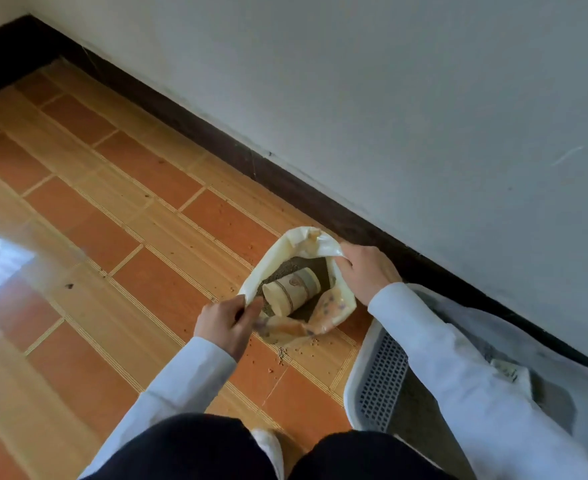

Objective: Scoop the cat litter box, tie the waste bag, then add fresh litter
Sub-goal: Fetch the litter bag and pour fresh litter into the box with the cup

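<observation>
Litter bag stands open on the floor beside the litter box, each side of its mouth pinched by a hand: left hand at the near rim, right hand at the far. A cup lies on the grains inside. Tilting the limp plastic unevenly could spill more; stray grains already dot the tiles.

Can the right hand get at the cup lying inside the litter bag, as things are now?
Probably yes. The bag is held open, the cup lies uncovered on the litter, and the right hand grips the rim right beside it; it must release the rim first.
</observation>
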A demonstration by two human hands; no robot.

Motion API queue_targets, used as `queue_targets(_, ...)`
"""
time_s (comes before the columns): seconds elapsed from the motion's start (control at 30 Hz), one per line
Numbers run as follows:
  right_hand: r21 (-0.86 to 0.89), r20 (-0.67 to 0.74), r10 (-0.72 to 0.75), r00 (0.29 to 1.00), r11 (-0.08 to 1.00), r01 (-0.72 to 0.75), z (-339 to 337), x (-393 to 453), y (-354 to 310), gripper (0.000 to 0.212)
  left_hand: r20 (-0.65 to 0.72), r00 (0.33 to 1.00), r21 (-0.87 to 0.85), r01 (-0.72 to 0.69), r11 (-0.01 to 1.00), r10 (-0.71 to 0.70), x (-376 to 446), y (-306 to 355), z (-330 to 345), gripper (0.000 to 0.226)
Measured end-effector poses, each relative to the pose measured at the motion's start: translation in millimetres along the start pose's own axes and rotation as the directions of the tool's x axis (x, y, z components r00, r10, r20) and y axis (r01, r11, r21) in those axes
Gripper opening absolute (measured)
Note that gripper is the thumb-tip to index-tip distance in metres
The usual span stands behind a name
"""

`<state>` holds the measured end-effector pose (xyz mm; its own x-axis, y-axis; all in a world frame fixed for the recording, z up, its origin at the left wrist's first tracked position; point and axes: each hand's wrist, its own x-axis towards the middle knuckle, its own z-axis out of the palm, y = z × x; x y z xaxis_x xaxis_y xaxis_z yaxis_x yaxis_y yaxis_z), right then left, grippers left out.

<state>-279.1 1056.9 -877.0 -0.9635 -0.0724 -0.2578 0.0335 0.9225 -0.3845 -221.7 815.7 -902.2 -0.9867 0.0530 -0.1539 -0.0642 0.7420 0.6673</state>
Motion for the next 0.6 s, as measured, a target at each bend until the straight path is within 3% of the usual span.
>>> queue_targets(0.1, -0.040, -0.176, -0.059, 0.983, 0.998, 0.052, 4.7, -14.8, -3.8, 0.013, -0.022, 0.999, -0.034, -0.026, 0.999, 0.025, -5.1, -1.9, 6.0, 0.053)
queue_targets(0.23, -0.052, -0.447, -0.229, 0.865, 0.972, 0.230, 7.2, -43.0, -24.8, 0.025, -0.041, 0.997, -0.035, -0.069, 0.997, 0.068, -9.7, -3.8, 15.1, 0.053)
queue_targets(0.3, -0.042, -0.370, -0.265, 0.891, 0.962, 0.269, 12.4, -48.5, -33.2, 0.026, -0.055, 0.995, -0.047, -0.087, 0.995, 0.084, -11.3, -5.3, 17.2, 0.053)
queue_targets(0.37, 0.017, -0.162, -0.201, 0.966, 0.978, 0.206, 20.6, -46.1, -41.3, 0.032, -0.063, 0.992, -0.047, -0.111, 0.993, 0.108, -12.2, -7.4, 17.7, 0.050)
queue_targets(0.43, -0.104, -0.022, -0.105, 0.994, 0.989, 0.102, 34.0, -37.0, -46.0, 0.059, -0.061, 0.990, -0.037, -0.129, 0.991, 0.127, -14.3, -7.9, 18.6, 0.049)
queue_targets(0.5, -0.296, 0.024, -0.030, 0.999, 0.955, 0.036, 46.5, -28.4, -48.5, 0.091, -0.064, 0.988, -0.027, -0.144, 0.989, 0.142, -17.1, -6.9, 20.6, 0.050)
queue_targets(0.53, -0.315, 0.051, 0.004, 0.999, 0.949, 0.013, 53.5, -24.2, -48.2, 0.097, -0.071, 0.987, -0.021, -0.148, 0.989, 0.146, -18.5, -6.7, 21.8, 0.049)
queue_targets(0.6, -0.195, 0.148, 0.067, 0.987, 0.980, -0.038, 64.9, -17.9, -47.3, 0.097, -0.080, 0.987, -0.022, -0.141, 0.990, 0.139, -19.8, -6.6, 24.9, 0.049)
